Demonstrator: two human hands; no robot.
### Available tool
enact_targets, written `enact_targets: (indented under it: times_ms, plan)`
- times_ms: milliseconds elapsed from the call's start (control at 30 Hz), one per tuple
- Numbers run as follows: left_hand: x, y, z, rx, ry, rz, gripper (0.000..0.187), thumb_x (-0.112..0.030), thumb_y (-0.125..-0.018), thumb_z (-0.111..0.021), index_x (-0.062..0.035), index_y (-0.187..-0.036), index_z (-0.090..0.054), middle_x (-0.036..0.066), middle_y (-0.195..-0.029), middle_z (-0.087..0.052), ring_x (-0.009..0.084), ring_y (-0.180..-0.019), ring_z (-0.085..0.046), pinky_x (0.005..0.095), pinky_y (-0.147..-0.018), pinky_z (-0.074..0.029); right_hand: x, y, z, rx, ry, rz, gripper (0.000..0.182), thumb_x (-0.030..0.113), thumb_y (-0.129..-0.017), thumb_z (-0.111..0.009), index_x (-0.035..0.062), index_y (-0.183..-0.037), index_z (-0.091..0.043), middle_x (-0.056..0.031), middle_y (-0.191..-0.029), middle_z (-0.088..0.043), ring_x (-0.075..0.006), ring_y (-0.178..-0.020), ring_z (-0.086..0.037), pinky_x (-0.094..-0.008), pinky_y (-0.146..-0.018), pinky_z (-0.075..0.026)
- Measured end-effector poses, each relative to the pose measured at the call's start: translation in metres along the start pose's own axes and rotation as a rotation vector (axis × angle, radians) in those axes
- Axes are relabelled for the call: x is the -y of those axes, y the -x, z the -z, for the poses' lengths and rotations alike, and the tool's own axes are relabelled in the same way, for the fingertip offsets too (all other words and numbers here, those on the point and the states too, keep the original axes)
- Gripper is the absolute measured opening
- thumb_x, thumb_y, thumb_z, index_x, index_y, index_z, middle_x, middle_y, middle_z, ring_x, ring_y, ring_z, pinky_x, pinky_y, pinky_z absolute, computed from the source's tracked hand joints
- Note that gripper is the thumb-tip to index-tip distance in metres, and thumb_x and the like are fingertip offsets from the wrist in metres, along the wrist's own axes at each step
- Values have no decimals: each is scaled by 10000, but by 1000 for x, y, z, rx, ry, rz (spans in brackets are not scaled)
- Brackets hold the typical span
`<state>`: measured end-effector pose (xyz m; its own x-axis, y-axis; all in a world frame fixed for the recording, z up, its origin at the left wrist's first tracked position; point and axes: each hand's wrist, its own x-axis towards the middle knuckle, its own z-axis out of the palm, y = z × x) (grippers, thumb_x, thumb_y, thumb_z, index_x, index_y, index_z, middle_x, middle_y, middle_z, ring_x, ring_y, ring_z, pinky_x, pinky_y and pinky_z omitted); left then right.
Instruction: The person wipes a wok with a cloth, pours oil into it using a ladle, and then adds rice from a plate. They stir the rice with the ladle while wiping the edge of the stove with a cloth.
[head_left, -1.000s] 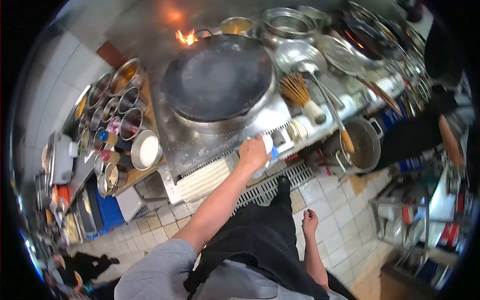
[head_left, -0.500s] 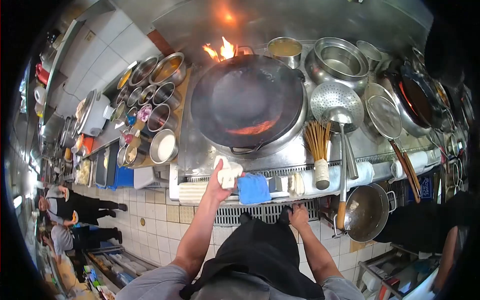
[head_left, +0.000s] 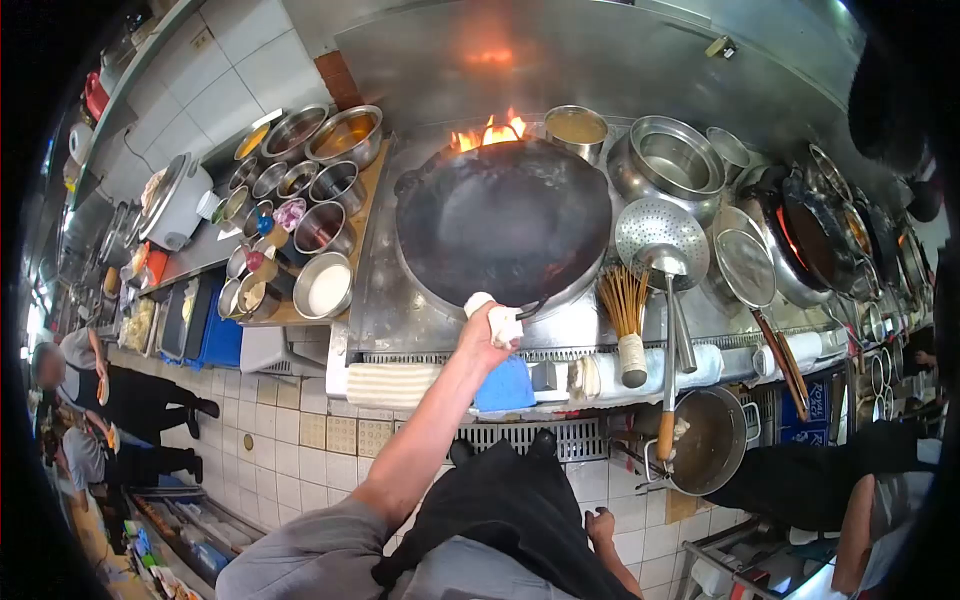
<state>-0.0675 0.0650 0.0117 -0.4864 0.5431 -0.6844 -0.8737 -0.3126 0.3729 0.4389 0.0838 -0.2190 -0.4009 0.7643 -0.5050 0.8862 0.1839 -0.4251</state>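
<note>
A folded white cloth (head_left: 500,322) is held in my left hand (head_left: 484,342), which is at the near rim of the large black wok (head_left: 505,215), by its handle. Flames (head_left: 490,132) rise behind the wok. My right hand (head_left: 600,522) hangs low beside my dark apron with its fingers curled; whether it holds anything is too small to tell. Just below my left hand, a blue cloth (head_left: 505,388) lies over the stove's front edge, beside a striped towel (head_left: 390,384).
Sauce bowls (head_left: 328,288) crowd the left counter. Right of the wok are a bamboo brush (head_left: 626,315), a perforated skimmer (head_left: 652,232), a ladle and a strainer (head_left: 745,268). A pot (head_left: 712,445) sits at front right. Co-workers (head_left: 860,490) stand right and left.
My left hand has moved right and forward with the white cloth, up to the wok's handle. My right hand has dropped away from the stove's front edge. The camera view has shifted.
</note>
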Motion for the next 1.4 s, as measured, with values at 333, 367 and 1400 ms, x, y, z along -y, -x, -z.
enact_targets:
  times_ms: [333,367,1400]
  plan:
    - [-24,-22,25,355,241,229,255,-186,-745,-582,-3,-913,-522,252,-846,-535,208,-574,-480,281,-430,-379,-3,79,-16,-64,-196,-254,448,297,-706,-676,-65,-967,-636,-242,-863,-657,-341,-849,-646,-376,-772,-502]
    - [-26,-21,25,330,247,225,270,-186,-741,-588,4,-921,-521,259,-852,-525,196,-564,-465,277,-427,-379,11,86,-10,-52,-200,-290,449,301,-708,-676,-64,-968,-637,-241,-881,-656,-337,-863,-644,-374,-780,-498]
    - [-29,-34,34,413,348,283,152,-209,-746,-593,-115,-851,-536,165,-878,-533,371,-803,-562,333,-427,-377,-16,106,-54,-112,-140,-214,381,290,-735,-690,-39,-923,-657,-174,-774,-675,-278,-719,-664,-360,-658,-516]
